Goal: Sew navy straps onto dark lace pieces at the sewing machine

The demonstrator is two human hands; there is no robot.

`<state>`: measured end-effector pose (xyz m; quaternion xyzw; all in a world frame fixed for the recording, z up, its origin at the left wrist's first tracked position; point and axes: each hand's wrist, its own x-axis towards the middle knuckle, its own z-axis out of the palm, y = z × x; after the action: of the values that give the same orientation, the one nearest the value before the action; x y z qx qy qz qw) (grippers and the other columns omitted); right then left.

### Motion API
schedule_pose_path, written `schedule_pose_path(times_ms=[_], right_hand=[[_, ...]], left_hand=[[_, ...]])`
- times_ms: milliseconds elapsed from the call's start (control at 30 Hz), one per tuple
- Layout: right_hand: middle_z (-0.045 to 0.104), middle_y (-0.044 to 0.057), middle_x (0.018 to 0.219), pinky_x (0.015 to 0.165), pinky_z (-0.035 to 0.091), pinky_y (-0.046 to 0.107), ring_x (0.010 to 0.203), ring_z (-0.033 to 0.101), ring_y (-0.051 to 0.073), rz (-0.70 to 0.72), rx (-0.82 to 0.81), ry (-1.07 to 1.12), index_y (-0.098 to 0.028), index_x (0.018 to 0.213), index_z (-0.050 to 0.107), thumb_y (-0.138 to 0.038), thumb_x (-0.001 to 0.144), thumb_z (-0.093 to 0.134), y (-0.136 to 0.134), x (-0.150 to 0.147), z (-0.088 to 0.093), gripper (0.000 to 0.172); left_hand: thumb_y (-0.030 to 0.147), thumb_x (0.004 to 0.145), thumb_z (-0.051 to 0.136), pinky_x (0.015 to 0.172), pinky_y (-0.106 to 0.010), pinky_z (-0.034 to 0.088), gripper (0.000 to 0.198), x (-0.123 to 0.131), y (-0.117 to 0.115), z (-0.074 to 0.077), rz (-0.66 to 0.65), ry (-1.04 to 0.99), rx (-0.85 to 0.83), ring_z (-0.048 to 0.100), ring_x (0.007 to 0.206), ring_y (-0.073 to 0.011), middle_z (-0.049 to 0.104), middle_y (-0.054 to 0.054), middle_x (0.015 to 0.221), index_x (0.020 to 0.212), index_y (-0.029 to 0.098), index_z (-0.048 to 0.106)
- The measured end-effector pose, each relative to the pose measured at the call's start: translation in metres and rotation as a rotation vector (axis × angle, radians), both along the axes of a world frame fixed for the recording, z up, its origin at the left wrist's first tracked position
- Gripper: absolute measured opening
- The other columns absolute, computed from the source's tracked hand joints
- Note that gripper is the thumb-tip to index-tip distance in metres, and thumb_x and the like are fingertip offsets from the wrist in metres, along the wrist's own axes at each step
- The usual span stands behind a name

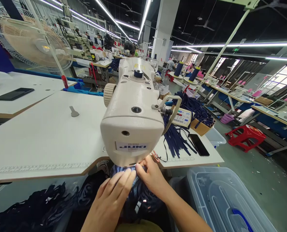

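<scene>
both hands, left hand and right hand, press flat on soft dark navy fabric under the glossy cream sewing machine; smooth white table.

We look across a garment factory floor: beyond our Juki sewing machine, rows of machine tabletops stretch under strip lights, thread cones standing to its right.

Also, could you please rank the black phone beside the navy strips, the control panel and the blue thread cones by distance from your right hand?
1. Black phone: nearest, just to the right of the right hand.
2. Control panel: behind the phone, farther back.
3. Blue thread cones: farthest, well back in the room.
</scene>
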<state>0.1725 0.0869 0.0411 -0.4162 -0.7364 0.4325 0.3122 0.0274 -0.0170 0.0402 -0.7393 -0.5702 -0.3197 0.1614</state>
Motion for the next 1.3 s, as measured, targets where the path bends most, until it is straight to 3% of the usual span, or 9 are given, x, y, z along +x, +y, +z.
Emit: schedule_pose_path(times_ms=[67,167,300,500,833,1300], right_hand=[[0.048,-0.008,0.064,0.06,0.033,0.024,0.06,0.049,0.012,-0.003,-0.005,-0.009,-0.021,0.086,0.046,-0.024,0.085,0.049,-0.001,0.0,0.001,0.004],[0.046,-0.008,0.063,0.06,0.033,0.025,0.059,0.048,0.013,-0.033,0.038,-0.023,-0.021,0.084,0.045,-0.025,0.084,0.049,0.001,-0.002,0.002,0.005],[0.05,-0.006,0.066,0.062,0.034,0.025,0.063,0.051,0.014,-0.07,0.099,-0.071,-0.021,0.081,0.045,-0.024,0.084,0.048,0.005,-0.004,0.005,0.004],[0.057,-0.002,0.071,0.066,0.037,0.027,0.07,0.056,0.017,-0.094,0.179,-0.124,-0.021,0.08,0.048,-0.019,0.081,0.047,0.008,-0.007,0.008,0.003],[0.062,0.001,0.078,0.071,0.041,0.027,0.075,0.059,0.018,-0.09,0.188,-0.128,-0.019,0.089,0.053,-0.015,0.081,0.047,0.008,-0.008,0.005,0.011],[0.065,0.002,0.075,0.078,0.042,0.03,0.076,0.061,0.02,-0.118,0.159,-0.108,-0.02,0.091,0.055,-0.015,0.081,0.047,0.011,-0.009,-0.001,0.013]], left_hand=[[0.028,0.098,0.02,0.098,-0.03,0.031,0.045,-0.001,-0.003,-0.005,-0.021,-0.022,-0.018,0.054,0.111,-0.014,0.065,0.003,0.12,0.139,0.032,0.038],[0.025,0.097,0.025,0.099,-0.034,0.028,0.046,0.0,-0.006,-0.01,0.023,-0.004,-0.09,0.055,0.113,-0.0153,0.062,0.003,0.126,0.141,0.033,0.035],[0.027,0.093,0.036,0.098,-0.037,0.026,0.046,0.006,-0.008,-0.009,0.075,0.011,-0.096,0.056,0.113,-0.0182,0.061,0.0,0.128,0.138,0.029,0.04],[0.02,0.092,0.036,0.096,-0.036,0.028,0.04,0.01,-0.004,-0.003,0.089,-0.015,-0.05,0.059,0.11,-0.0185,0.064,0.0,0.123,0.128,0.025,0.053],[0.022,0.094,0.032,0.092,-0.038,0.032,0.038,0.009,-0.001,0.002,0.091,-0.009,-0.069,0.061,0.108,-0.0189,0.065,0.0,0.122,0.121,0.024,0.058],[0.026,0.094,0.037,0.099,-0.038,0.027,0.037,0.007,-0.008,-0.003,0.153,-0.001,-0.154,0.054,0.116,-0.0184,0.06,0.0,0.129,0.127,0.023,0.055]])
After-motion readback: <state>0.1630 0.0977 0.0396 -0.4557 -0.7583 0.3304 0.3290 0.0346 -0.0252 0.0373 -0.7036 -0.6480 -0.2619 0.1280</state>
